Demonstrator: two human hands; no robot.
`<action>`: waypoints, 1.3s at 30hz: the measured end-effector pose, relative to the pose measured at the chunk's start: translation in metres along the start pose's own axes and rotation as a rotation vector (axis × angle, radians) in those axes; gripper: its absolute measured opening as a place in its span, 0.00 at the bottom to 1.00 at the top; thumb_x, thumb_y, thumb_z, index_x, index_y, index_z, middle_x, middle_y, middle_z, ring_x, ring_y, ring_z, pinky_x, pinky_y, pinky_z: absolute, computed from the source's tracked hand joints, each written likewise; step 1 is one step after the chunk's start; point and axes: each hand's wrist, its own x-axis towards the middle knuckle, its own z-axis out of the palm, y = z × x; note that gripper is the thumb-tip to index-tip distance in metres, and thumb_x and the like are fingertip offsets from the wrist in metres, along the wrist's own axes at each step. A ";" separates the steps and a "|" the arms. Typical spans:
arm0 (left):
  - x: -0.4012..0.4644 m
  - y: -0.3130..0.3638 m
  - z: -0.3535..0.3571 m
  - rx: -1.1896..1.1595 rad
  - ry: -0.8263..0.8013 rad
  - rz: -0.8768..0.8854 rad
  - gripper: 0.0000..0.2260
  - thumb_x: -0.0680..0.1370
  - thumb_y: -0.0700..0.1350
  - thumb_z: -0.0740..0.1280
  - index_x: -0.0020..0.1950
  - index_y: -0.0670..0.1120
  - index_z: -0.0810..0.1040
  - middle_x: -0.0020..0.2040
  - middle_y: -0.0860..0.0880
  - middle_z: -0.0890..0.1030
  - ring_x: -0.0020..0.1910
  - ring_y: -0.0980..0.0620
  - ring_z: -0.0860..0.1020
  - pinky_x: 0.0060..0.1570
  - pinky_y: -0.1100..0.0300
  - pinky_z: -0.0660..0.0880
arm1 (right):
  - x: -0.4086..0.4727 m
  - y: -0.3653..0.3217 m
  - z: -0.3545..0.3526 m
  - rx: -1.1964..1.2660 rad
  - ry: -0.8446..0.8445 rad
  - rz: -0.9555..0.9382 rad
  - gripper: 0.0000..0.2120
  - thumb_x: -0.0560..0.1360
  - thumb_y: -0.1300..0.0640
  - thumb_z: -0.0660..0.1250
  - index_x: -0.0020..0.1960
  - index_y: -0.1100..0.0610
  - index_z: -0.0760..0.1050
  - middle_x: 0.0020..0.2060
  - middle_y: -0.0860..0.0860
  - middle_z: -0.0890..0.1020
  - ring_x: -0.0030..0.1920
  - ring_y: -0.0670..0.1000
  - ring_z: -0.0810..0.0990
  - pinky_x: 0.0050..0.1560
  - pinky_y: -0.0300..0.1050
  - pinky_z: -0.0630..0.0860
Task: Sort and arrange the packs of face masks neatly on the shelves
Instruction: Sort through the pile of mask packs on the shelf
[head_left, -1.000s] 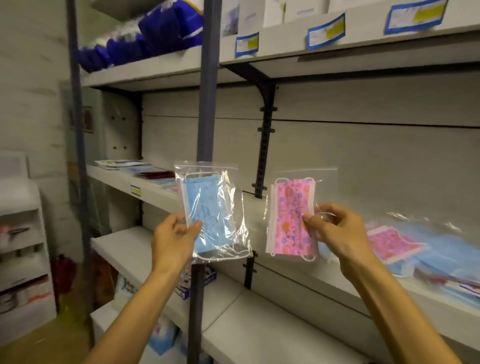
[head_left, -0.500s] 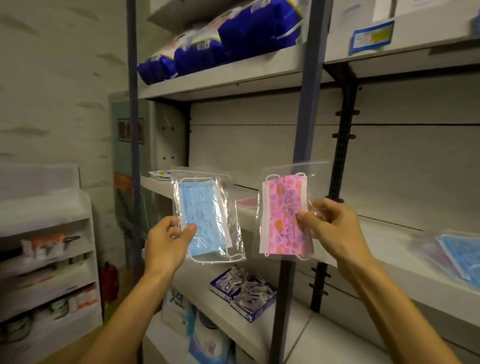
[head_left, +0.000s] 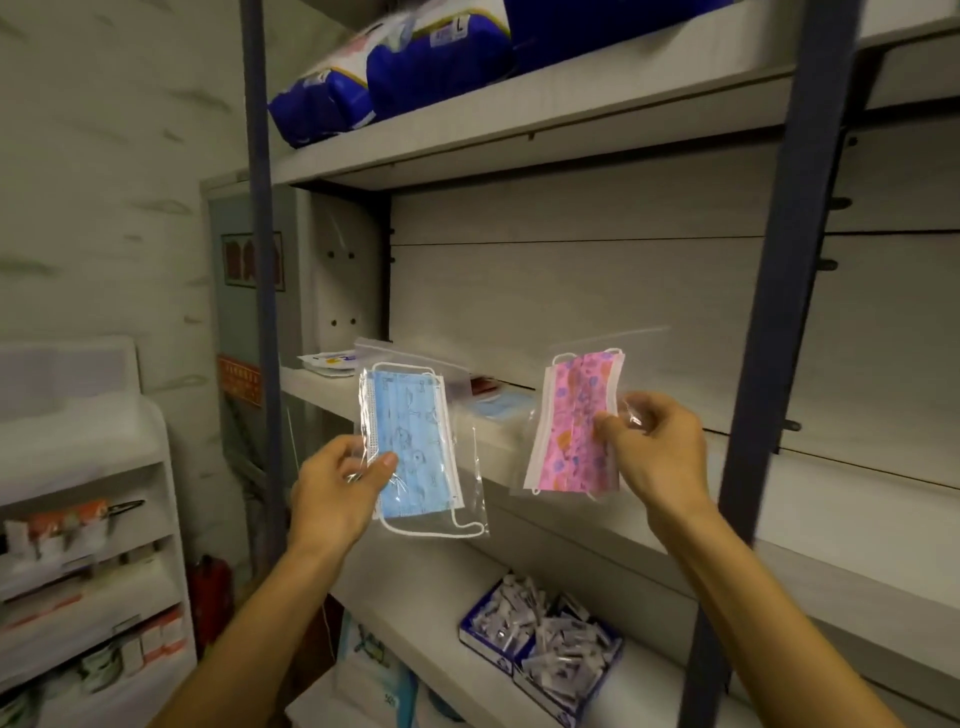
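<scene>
A grey shelf unit (head_left: 597, 119) fills the view, dark blue packs (head_left: 395, 67) on its top board. Before the middle shelf (head_left: 519, 457), the left hand (head_left: 337, 488) pinches a clear pack of blue masks (head_left: 415, 447) between thumb and curled fingers. The right hand (head_left: 654, 447) likewise pinches a pink mask pack (head_left: 576, 421), held upright.

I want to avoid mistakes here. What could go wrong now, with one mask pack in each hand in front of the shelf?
1. The right hand pinches the pink mask pack only at its edge, so the slippery bag might slide out and fall.
2. The left hand also holds the blue mask pack by one side; its ear loop hangs low and could catch on the shelf edge.
</scene>
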 end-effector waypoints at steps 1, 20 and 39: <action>0.014 -0.002 0.002 0.001 -0.020 0.008 0.05 0.75 0.44 0.69 0.46 0.50 0.74 0.49 0.52 0.80 0.45 0.52 0.82 0.37 0.58 0.81 | 0.010 0.003 0.009 -0.001 0.032 0.007 0.09 0.75 0.59 0.69 0.52 0.50 0.73 0.42 0.43 0.77 0.41 0.44 0.78 0.42 0.46 0.80; 0.216 -0.047 0.076 -0.247 -0.313 0.045 0.06 0.75 0.41 0.69 0.51 0.49 0.77 0.45 0.54 0.80 0.43 0.57 0.81 0.32 0.69 0.78 | 0.145 0.059 0.075 -0.185 0.299 0.269 0.27 0.70 0.66 0.72 0.65 0.54 0.67 0.41 0.55 0.81 0.41 0.54 0.82 0.47 0.52 0.80; 0.316 -0.062 0.085 -0.259 -0.566 0.137 0.11 0.76 0.41 0.69 0.50 0.33 0.74 0.43 0.53 0.81 0.41 0.59 0.80 0.27 0.71 0.75 | 0.129 0.083 0.105 -0.938 0.420 0.331 0.32 0.73 0.49 0.72 0.71 0.55 0.62 0.50 0.57 0.82 0.51 0.60 0.80 0.53 0.60 0.77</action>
